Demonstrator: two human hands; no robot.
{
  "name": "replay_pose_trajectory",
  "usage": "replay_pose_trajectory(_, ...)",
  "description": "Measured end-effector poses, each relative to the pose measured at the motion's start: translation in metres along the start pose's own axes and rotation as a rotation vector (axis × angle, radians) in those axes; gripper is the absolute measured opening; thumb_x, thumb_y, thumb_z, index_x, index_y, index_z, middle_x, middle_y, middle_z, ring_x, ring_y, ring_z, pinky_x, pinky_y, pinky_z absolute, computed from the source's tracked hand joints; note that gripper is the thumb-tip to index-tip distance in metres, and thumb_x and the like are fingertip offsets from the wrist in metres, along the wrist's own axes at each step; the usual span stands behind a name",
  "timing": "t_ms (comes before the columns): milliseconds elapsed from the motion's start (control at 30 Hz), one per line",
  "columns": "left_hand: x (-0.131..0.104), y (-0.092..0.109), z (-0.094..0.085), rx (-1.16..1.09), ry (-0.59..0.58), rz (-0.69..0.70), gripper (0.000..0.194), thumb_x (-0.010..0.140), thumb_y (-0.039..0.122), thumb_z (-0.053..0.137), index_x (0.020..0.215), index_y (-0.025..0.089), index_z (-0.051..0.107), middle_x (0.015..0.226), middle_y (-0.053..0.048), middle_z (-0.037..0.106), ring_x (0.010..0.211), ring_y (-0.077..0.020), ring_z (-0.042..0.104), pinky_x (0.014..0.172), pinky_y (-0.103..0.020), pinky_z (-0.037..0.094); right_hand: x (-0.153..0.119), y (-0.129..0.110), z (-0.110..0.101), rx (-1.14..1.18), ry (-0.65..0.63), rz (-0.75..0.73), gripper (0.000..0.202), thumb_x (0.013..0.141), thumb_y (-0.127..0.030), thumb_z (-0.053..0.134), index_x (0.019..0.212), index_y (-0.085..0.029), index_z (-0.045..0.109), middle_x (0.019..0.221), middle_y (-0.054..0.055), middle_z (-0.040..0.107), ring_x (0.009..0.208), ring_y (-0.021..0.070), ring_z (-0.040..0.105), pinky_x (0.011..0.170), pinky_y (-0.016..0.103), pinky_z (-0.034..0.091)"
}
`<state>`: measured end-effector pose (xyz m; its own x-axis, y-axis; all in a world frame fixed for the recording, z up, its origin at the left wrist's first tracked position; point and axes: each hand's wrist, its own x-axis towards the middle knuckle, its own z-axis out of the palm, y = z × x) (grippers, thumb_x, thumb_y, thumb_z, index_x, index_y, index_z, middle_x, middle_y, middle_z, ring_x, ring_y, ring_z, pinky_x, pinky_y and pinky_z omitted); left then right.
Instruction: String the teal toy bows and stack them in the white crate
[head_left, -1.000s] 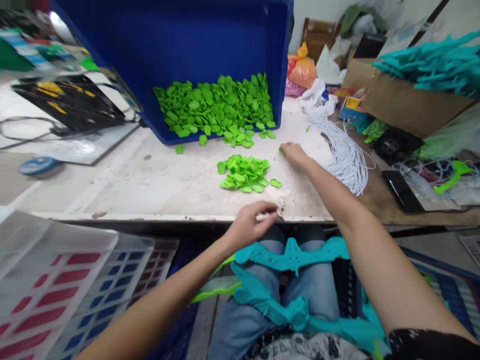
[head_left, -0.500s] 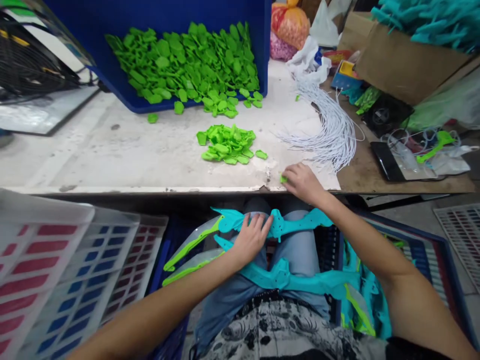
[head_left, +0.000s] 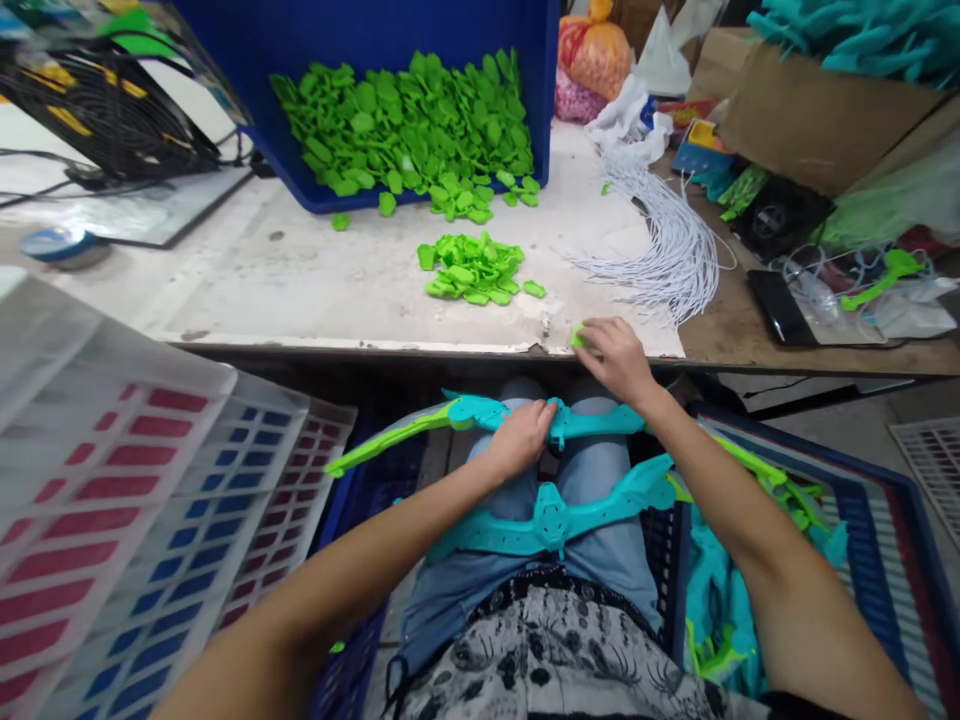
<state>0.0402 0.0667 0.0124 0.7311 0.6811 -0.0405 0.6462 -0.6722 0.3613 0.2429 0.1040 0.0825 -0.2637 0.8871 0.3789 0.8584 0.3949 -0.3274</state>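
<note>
Pinching one small lime-green plastic piece (head_left: pixel 577 336) in the fingertips of the right hand (head_left: pixel 621 362), just by the front edge of the white-topped table (head_left: pixel 337 290). Gripping, with the left hand (head_left: pixel 519 440), the upper turquoise plastic bow-shaped frame (head_left: pixel 592 424) near its middle, over the thighs. Could easily drop the piece off the edge and down towards the knees, given so light a pinch so near the gap. Might also let the lower turquoise plastic bow-shaped frame (head_left: pixel 551 518) slide from the lap, lying there with no hand on it and with the left forearm crossing above one end. Counting now: two frames over the lap, one piece in the right hand, one loose lime-green piece (head_left: pixel 534 289) just beside one small lime-green heap (head_left: pixel 476 268), one deep blue plastic bin (head_left: pixel 544 100) open towards the lap with many more green pieces (head_left: pixel 420 125), one bundle of thin white cords (head_left: pixel 690 260). Cannot number the pieces in heap or bin, overlapping too much, nor the cords, lying too close together.
</note>
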Motion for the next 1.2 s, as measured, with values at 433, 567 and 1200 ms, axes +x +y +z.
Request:
replay_pose_trajectory(433, 0.051, -0.052, -0.035, -0.701, -0.412, 0.010, 0.042, 0.072, 0.049, 0.064, 0.092, 0.012, 0.069, 0.082, -0.002, 0.069, 0.077, -0.0175, 0.059, 0.069, -0.023, 0.042, -0.157, -0.061, 0.024, 0.285, -0.040, 0.091, 0.022, 0.090, -0.027, 0.056, 0.108, -0.024, 0.066, 0.110, 0.009, 0.070, 0.100, 0.0228, 0.067, 0.086, 0.040, 0.057)
replay_pose_trajectory(567, 0.052, -0.056, -0.030, -0.816, -0.470, 0.027, 0.046, 0.074, 0.050, 0.061, 0.096, 0.011, 0.070, 0.086, -0.004, 0.070, 0.079, -0.0179, 0.059, 0.072, -0.024, 0.043, -0.124, -0.051, 0.047, 0.060, 0.081, -0.021, 0.025, 0.092, -0.022, 0.052, 0.112, -0.021, 0.067, 0.118, 0.011, 0.067, 0.109, 0.0260, 0.062, 0.089, 0.045, 0.053)
replay_pose_trajectory(1200, 0.050, -0.043, -0.024, -0.655, -0.348, -0.028, 0.050, 0.062, 0.062, 0.065, 0.074, 0.013, 0.060, 0.058, 0.004, 0.050, 0.058, -0.0119, 0.045, 0.054, -0.023, 0.029, -0.110, -0.045, 0.069, 0.028, 0.048, 0.296, 0.050, 0.080, -0.040, 0.068, 0.123, -0.019, 0.055, 0.123, 0.014, 0.059, 0.120, 0.0309, 0.050, 0.097, 0.048, 0.037)
